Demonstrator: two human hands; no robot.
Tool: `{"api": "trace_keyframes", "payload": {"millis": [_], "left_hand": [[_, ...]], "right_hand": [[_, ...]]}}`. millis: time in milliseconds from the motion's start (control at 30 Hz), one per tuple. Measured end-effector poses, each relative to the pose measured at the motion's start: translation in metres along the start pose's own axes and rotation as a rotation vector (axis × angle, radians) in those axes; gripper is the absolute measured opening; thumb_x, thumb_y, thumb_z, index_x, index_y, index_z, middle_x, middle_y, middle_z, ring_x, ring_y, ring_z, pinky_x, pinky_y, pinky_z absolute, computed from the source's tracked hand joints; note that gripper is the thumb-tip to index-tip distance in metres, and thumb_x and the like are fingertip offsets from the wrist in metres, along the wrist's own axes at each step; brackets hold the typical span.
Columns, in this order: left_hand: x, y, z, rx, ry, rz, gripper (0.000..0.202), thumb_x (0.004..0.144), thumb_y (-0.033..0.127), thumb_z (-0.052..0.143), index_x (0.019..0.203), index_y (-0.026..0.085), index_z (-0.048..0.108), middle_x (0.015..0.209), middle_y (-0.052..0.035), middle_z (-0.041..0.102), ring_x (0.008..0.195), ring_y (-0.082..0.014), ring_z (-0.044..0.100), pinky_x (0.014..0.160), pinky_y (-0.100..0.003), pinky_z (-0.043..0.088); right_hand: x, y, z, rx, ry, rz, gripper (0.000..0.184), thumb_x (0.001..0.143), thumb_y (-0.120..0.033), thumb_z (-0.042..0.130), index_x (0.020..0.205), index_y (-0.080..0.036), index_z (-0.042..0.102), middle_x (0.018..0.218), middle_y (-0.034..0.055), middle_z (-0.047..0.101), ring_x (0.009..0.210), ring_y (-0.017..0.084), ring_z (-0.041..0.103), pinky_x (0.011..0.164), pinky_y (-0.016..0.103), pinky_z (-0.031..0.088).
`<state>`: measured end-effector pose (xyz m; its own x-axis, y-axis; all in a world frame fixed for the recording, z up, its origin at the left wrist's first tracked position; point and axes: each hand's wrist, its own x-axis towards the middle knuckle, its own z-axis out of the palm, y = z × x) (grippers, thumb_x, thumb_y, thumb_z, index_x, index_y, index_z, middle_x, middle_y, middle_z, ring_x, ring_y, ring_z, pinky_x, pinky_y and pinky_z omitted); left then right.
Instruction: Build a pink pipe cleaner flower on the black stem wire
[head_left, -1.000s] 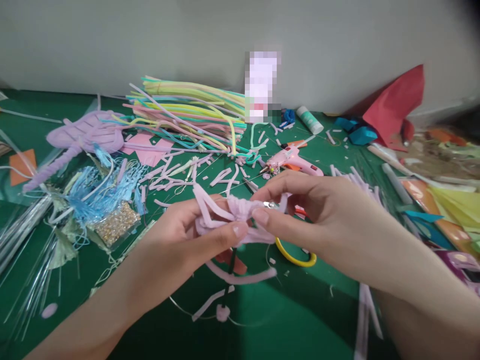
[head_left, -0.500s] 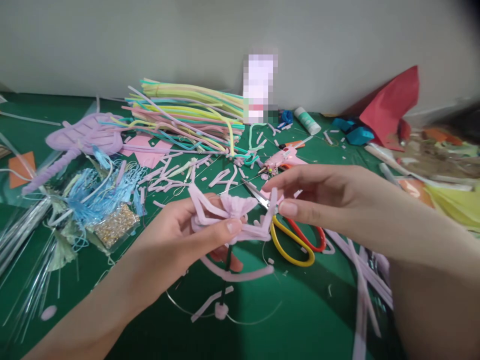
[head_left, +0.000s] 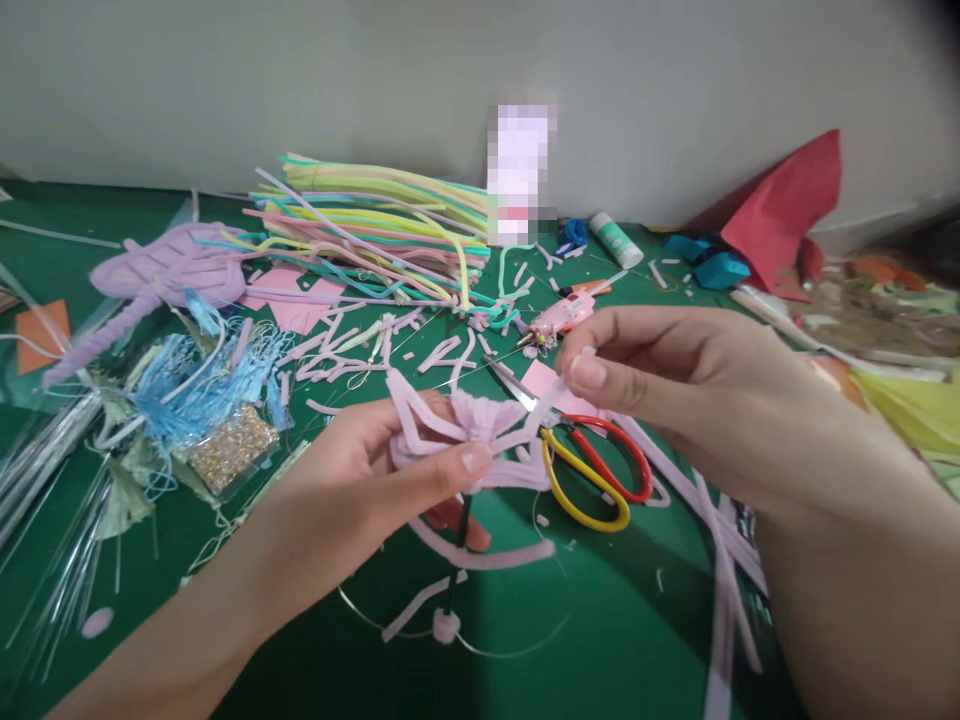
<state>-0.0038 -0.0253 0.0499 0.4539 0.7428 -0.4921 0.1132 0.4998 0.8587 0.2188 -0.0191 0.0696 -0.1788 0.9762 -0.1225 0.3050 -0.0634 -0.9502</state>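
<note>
My left hand [head_left: 375, 470] is closed on a lilac pipe-cleaner flower [head_left: 469, 425], thumb pressed on its front, held just above the green table. A dark stem [head_left: 459, 545] hangs below it. My right hand [head_left: 675, 385] pinches the end of one lilac strand [head_left: 551, 395] that runs up and right from the flower. Yellow-and-red-handled scissors [head_left: 592, 470] lie on the table right under my right hand.
A pile of coloured pipe cleaners [head_left: 375, 235] lies at the back, a pink glue gun [head_left: 559, 315] in front of it. Lilac offcuts [head_left: 352, 350] litter the green table [head_left: 615, 620]. Blue tassels and a bag of gold beads [head_left: 229, 450] lie left; red paper [head_left: 791, 215] and foil sheets lie right.
My right hand let go of the flower's centre and drew up and right, pulling one lilac strand out straight. The scissors beneath it came into view. My left hand stayed put.
</note>
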Motion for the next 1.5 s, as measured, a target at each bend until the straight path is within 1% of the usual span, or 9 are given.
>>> {"api": "trace_keyframes", "payload": {"millis": [100,233,433,600,700,867,1033,1233,1500], "left_hand": [[-0.001,-0.001,0.002,-0.003,-0.008,-0.006,0.02,0.076,0.034,0.078,0.09,0.021,0.07,0.081,0.0003,0.071,0.062,-0.0169,0.071,0.058,-0.023,0.058],[-0.004,0.0,0.007,-0.017,0.053,0.022,0.018,0.077,0.036,0.077,0.084,0.021,0.07,0.077,0.0019,0.07,0.059,-0.0146,0.07,0.056,-0.021,0.056],[-0.007,0.006,0.005,0.017,0.04,-0.009,0.016,0.073,0.026,0.079,0.083,0.023,0.068,0.07,0.0046,0.071,0.063,-0.0146,0.071,0.061,-0.021,0.053],[-0.01,0.01,0.002,0.038,-0.005,0.012,0.003,0.079,0.024,0.07,0.082,0.023,0.07,0.07,0.0034,0.073,0.067,-0.0145,0.071,0.064,-0.02,0.052],[-0.008,0.007,0.0,-0.021,-0.055,-0.001,0.007,0.079,0.021,0.069,0.086,0.022,0.07,0.075,0.0025,0.074,0.069,-0.0144,0.072,0.066,-0.021,0.053],[0.001,-0.003,-0.006,-0.103,-0.092,-0.004,0.011,0.079,0.025,0.074,0.087,0.019,0.069,0.079,0.0019,0.073,0.064,-0.0141,0.072,0.061,-0.02,0.056],[0.003,-0.005,-0.007,-0.087,-0.065,0.023,0.014,0.082,0.029,0.074,0.089,0.019,0.067,0.07,0.0026,0.073,0.059,-0.0134,0.071,0.056,-0.017,0.055],[0.002,-0.003,-0.007,-0.029,-0.06,-0.004,0.018,0.083,0.035,0.074,0.09,0.021,0.066,0.07,0.0042,0.072,0.061,-0.013,0.072,0.057,-0.016,0.056],[-0.004,-0.002,-0.003,0.007,-0.074,0.021,0.017,0.084,0.035,0.071,0.085,0.019,0.065,0.07,0.0038,0.07,0.062,-0.0132,0.07,0.061,-0.019,0.057]], "right_hand": [[0.002,0.001,0.001,0.013,0.023,0.012,0.036,0.068,-0.055,0.08,0.072,-0.022,0.067,0.072,0.0006,0.065,0.064,0.013,0.058,0.054,0.024,0.046],[0.001,0.001,0.001,0.027,0.01,0.015,0.034,0.071,-0.054,0.079,0.074,-0.022,0.067,0.072,0.0002,0.064,0.064,0.013,0.058,0.054,0.024,0.045],[-0.006,-0.007,0.002,-0.02,-0.063,-0.057,0.019,0.078,-0.039,0.077,0.074,-0.024,0.065,0.067,-0.0026,0.059,0.057,0.01,0.051,0.047,0.022,0.04],[-0.009,-0.011,0.0,-0.027,-0.117,-0.054,0.015,0.083,-0.031,0.073,0.076,-0.022,0.063,0.07,-0.0023,0.058,0.059,0.008,0.05,0.048,0.02,0.04],[-0.008,-0.01,0.0,-0.063,-0.107,-0.058,0.018,0.086,-0.033,0.069,0.075,-0.022,0.061,0.068,-0.0022,0.056,0.057,0.008,0.048,0.046,0.019,0.039],[-0.006,-0.006,-0.002,-0.105,-0.086,-0.155,0.017,0.082,-0.035,0.072,0.072,-0.024,0.064,0.067,-0.0046,0.054,0.055,0.005,0.05,0.047,0.014,0.043],[-0.009,-0.004,-0.007,-0.145,-0.107,-0.128,0.016,0.086,-0.037,0.068,0.075,-0.025,0.064,0.067,-0.0039,0.054,0.055,0.006,0.047,0.045,0.016,0.04],[-0.007,-0.003,-0.008,-0.139,-0.103,-0.117,0.018,0.088,-0.038,0.066,0.076,-0.024,0.065,0.068,-0.0014,0.055,0.058,0.008,0.047,0.045,0.02,0.037],[-0.004,0.004,-0.01,0.014,-0.065,-0.044,0.019,0.086,-0.04,0.069,0.08,-0.022,0.067,0.074,-0.0002,0.06,0.067,0.009,0.053,0.059,0.021,0.043]]}}
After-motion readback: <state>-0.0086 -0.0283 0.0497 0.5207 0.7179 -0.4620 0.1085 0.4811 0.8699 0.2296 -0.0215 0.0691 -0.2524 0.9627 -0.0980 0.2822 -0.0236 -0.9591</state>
